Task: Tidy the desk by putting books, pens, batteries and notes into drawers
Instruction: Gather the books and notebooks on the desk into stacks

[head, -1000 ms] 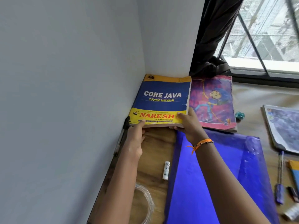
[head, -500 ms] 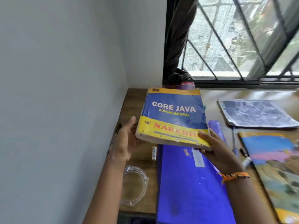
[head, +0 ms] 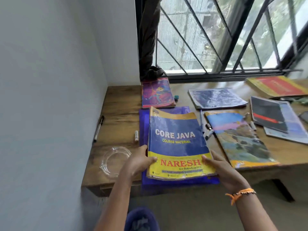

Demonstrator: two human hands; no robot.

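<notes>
- My left hand (head: 139,161) holds the near left edge of the Core Java book (head: 177,144); its grip is closed on the book, thumb on the yellow band of the cover, the other fingers hidden under it.
- My right hand (head: 223,172) holds the near right corner of the same book, thumb on the cover beside the red lettering, the rest of the fingers going under the edge.
- The book sits face up over the blue folder (head: 166,182), which lies flat on the desk (head: 120,104) and juts out past its near edge. I cannot tell whether the book rests on the folder or is held just above it.
- Left of the folder, a white battery (head: 136,136) lies on the wood, and a clear glass dish (head: 115,160) stands near my left wrist.
- A black pen (head: 98,128) lies along the wall at the desk's left edge.
- Behind the folder, a purple picture book (head: 156,93) lies by the window corner, with a small teal object (head: 176,97) just beside it.
- Right of my book, a blue pen (head: 202,121) and some small markers (head: 209,131) lie between it and a landscape-cover book (head: 238,139).
- Farther right lie a grey-blue book (head: 216,98), a dark-covered booklet (head: 268,114) on top of other papers, and a red and yellow book (head: 278,86) by the window.
- An orange band (head: 240,194) is on my right wrist.
</notes>
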